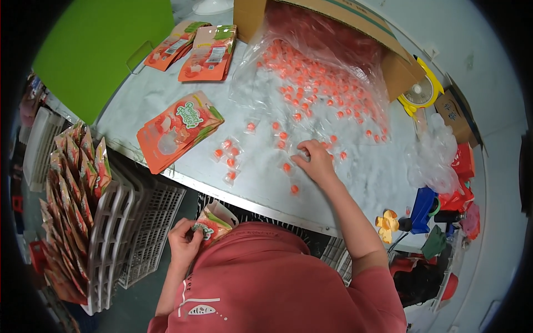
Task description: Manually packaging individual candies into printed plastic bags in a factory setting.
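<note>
Head view: orange stand-up pouch, open-topped, with green accents.

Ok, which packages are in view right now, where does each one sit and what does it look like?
Open pouch: orange and green, in the left hand.
Pouch stack: flat, orange, table's near left.
Two pouch piles: orange, far left.
Filled pouches: upright in white crate at left.
Cardboard box: brown, far side, clear bag of orange sweets spilling out.

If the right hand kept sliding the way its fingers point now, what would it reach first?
The right hand points up and left across the table. Probably first are the small wrapped orange candies just beyond its fingertips, then the clear plastic bag spilling from the cardboard box.
</note>
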Motion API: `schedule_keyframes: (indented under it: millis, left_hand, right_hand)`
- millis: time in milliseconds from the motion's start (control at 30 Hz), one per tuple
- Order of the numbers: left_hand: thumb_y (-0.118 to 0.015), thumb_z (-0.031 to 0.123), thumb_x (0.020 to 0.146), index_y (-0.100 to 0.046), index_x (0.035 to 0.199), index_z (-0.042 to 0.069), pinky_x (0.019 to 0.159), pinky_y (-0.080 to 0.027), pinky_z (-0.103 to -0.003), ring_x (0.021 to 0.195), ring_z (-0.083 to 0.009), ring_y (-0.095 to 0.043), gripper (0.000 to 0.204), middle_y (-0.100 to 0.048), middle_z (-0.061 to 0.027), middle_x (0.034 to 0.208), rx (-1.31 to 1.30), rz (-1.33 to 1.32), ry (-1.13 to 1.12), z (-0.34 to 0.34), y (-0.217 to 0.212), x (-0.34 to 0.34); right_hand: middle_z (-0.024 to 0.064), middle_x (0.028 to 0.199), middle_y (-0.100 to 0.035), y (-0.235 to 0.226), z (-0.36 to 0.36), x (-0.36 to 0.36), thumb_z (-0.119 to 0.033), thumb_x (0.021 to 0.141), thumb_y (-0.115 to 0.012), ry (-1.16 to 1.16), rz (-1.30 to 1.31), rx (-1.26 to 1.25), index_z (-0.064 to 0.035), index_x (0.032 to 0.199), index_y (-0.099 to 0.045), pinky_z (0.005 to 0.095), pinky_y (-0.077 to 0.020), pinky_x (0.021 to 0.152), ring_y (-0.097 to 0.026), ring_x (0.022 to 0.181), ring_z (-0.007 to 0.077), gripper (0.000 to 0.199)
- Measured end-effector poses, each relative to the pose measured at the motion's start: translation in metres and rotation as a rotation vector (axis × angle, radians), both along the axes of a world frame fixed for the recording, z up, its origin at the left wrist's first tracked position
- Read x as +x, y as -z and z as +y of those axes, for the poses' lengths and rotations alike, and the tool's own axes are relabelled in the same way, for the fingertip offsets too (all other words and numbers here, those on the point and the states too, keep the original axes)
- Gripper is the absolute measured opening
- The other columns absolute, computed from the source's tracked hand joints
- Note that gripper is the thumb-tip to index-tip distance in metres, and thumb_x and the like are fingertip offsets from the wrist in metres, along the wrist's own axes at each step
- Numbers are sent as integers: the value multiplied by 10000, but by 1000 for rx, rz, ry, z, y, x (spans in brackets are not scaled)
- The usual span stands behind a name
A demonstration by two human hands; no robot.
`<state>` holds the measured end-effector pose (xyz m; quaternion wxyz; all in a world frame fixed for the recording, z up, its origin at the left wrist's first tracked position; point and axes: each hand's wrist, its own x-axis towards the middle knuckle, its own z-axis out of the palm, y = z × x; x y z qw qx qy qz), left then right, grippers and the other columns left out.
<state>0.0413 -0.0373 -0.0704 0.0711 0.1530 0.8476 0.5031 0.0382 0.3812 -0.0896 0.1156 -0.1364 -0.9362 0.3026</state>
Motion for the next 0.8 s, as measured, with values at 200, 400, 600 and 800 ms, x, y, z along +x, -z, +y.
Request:
schedule_keyframes:
  millis: [200, 400, 600, 800]
  left_hand:
    - [-664, -14, 785, -661, 835, -41, 474, -340, -256, 520, -98, -459, 57, -512, -52, 663, 17, 33, 14, 5, 1, -3]
    - [-667, -16, 781, -669, 842, -39, 474, -345, -255, 517, -96, -458, 66, -511, -51, 662, 13, 47, 14, 2, 1, -1]
    - [-659, 11, 792, -665, 834, -32, 519, -354, -262, 569, -109, -476, 60, -538, -48, 696, 16, -26, -4, 6, -8, 4]
    - [-665, -2, 789, -670, 841, -39, 505, -361, -259, 555, -109, -478, 64, -535, -56, 686, 15, 13, -25, -2, 2, 8]
  right_hand:
    - [96, 879, -592, 1, -1, 15, -120, 741, -781, -55, 83, 159, -40, 999, -667, 345, -500, 701, -592, 765, 237, 294]
    - [75, 840, -564, -13, -10, 11, -92, 731, -781, -2, 36, -39, -35, 989, -672, 312, -480, 688, -568, 731, 197, 286]
    - [58, 881, -600, -7, -18, -40, -126, 750, -798, -55, 191, -302, -25, 996, -684, 297, -497, 709, -594, 774, 155, 290]
    - [93, 1026, -610, 1, -21, -54, -155, 767, -796, 31, 245, -384, -23, 1064, -686, 307, -526, 734, -619, 787, 166, 343]
